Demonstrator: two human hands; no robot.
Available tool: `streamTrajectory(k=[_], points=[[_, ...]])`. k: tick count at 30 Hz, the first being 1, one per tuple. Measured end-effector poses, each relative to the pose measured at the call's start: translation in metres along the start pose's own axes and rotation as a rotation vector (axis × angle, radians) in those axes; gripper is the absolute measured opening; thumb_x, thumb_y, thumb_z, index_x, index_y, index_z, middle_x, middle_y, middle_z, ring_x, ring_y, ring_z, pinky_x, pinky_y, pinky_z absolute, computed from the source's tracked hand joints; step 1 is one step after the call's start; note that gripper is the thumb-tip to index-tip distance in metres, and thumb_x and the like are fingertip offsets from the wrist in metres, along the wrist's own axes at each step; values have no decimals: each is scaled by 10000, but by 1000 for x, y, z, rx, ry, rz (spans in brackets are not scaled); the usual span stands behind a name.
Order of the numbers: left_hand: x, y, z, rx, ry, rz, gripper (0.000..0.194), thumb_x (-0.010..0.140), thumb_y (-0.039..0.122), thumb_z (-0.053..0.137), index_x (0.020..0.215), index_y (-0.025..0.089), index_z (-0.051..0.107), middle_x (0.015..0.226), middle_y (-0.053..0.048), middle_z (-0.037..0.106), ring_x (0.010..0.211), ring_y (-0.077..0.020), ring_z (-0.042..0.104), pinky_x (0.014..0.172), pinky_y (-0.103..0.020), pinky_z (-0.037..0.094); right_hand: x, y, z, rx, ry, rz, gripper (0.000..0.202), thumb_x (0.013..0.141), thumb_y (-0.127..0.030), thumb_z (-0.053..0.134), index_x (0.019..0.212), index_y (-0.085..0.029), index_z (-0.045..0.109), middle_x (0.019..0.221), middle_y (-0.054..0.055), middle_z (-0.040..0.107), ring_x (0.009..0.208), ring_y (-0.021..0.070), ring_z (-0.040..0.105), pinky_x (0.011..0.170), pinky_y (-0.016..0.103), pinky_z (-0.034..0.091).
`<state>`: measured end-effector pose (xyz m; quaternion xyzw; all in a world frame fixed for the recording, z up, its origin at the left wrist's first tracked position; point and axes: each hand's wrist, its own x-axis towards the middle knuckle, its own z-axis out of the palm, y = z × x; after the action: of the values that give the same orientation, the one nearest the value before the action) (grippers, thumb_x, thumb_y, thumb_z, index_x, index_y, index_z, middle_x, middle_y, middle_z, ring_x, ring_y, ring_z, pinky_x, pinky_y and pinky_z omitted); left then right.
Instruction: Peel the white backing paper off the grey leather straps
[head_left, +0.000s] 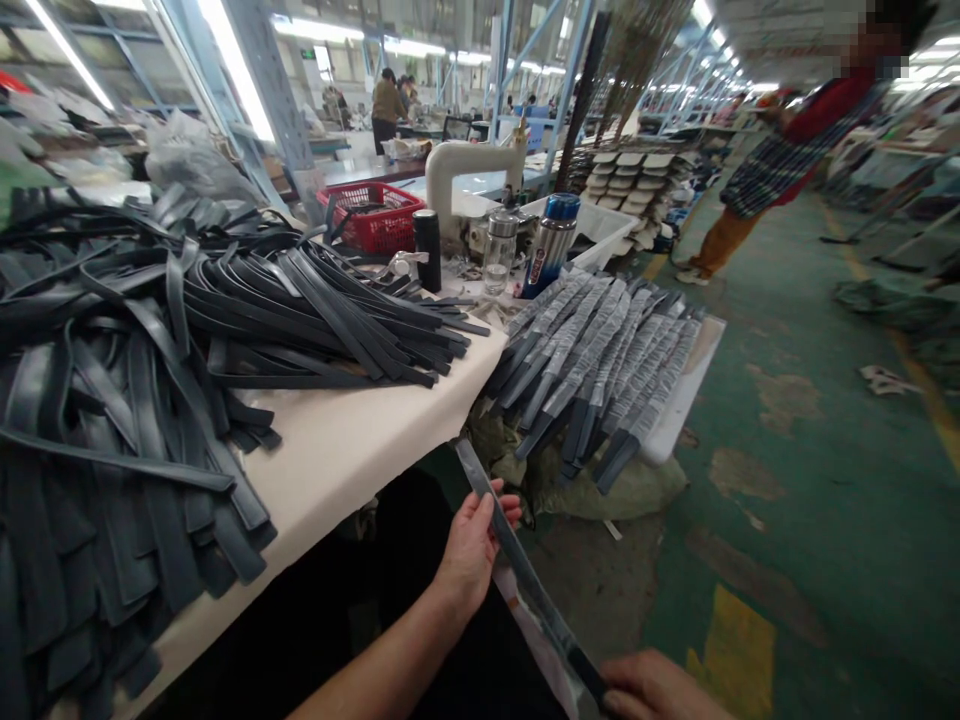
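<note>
A long dark grey strap [514, 552] slants down to the right across my lap, with thin clear film showing along part of it. My left hand [472, 550] pinches the strap near its upper end, thumb on top. At the bottom edge, my right hand [656, 685] grips the lower end; some of its fingers are out of frame. Beside my left hand, a bundle of film-wrapped straps [592, 350] lies on a white tray [679, 400]. To the left, a large heap of unwrapped dark straps [300, 300] covers much of the cream-topped table [352, 440].
Behind the straps stand a black bottle [427, 250], a glass jar [498, 255], a blue-and-steel flask [551, 245], a red basket [382, 215] and a beige machine arm [472, 155]. A person [780, 170] stands in the aisle at right. A sack [615, 490] lies under the tray.
</note>
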<state>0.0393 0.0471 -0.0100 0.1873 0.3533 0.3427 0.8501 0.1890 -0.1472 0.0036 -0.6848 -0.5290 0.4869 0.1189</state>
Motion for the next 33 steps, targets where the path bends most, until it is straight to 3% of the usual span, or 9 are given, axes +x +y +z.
streamTrajectory(k=[5,8,10,16,20,22,26,29,33], points=[[-19,6,0,217,-144,12,343,838,396,636,1092,166,642,919,-77,714,854,-182,640,821,-282,468,25,-54,-37,291,272,-287,313,939,-422,469,873,-224,703,946,33,694,900,220,628,814,293,474],[-31,11,3,429,-291,33,309,859,406,602,1055,177,671,917,-66,699,883,-196,613,822,-276,456,41,-77,-58,474,391,-397,285,920,-448,527,948,-238,717,1280,68,601,1191,274,526,1028,402,391],[-38,13,4,533,-372,43,300,871,409,582,1037,179,679,886,-57,689,851,-188,597,812,-266,449,49,-87,-68,592,413,-438,286,910,-460,550,928,-233,724,1352,76,554,1228,287,502,1049,441,380],[-48,22,10,684,-495,2,326,892,439,528,992,167,679,846,-46,669,810,-188,593,779,-263,457,57,-117,-82,643,410,-576,277,902,-450,579,909,-226,740,1224,68,646,1125,262,578,975,400,460],[-50,37,21,705,-579,240,455,879,434,549,1273,207,538,1189,-67,619,1124,-253,535,1015,-352,394,65,-141,-79,584,590,-576,287,897,-464,581,933,-238,754,1136,72,694,1110,273,589,981,423,454],[-50,42,27,688,-558,351,489,868,425,573,1308,227,498,1253,-60,586,1160,-251,511,1024,-352,386,70,-149,-74,541,618,-588,268,904,-454,576,945,-261,759,1134,64,701,1130,275,579,1052,466,383],[-53,40,26,733,-443,332,293,917,394,499,1096,206,636,1035,-35,652,991,-196,562,896,-286,429,75,-156,-65,618,597,-635,225,899,-424,597,917,-277,767,1075,55,729,1161,283,562,1083,488,330],[-58,33,14,859,-446,299,281,918,393,495,925,180,678,863,-27,632,834,-165,553,790,-256,423,75,-153,-63,796,592,-638,206,883,-406,624,876,-261,770,1038,55,740,1177,286,552,1058,457,365],[-63,26,-4,984,-452,260,287,917,394,489,875,178,673,799,-16,597,752,-142,524,708,-231,396,74,-149,-66,899,589,-658,172,877,-368,646,883,-247,768,1041,54,734,1185,278,546,1059,434,369]])
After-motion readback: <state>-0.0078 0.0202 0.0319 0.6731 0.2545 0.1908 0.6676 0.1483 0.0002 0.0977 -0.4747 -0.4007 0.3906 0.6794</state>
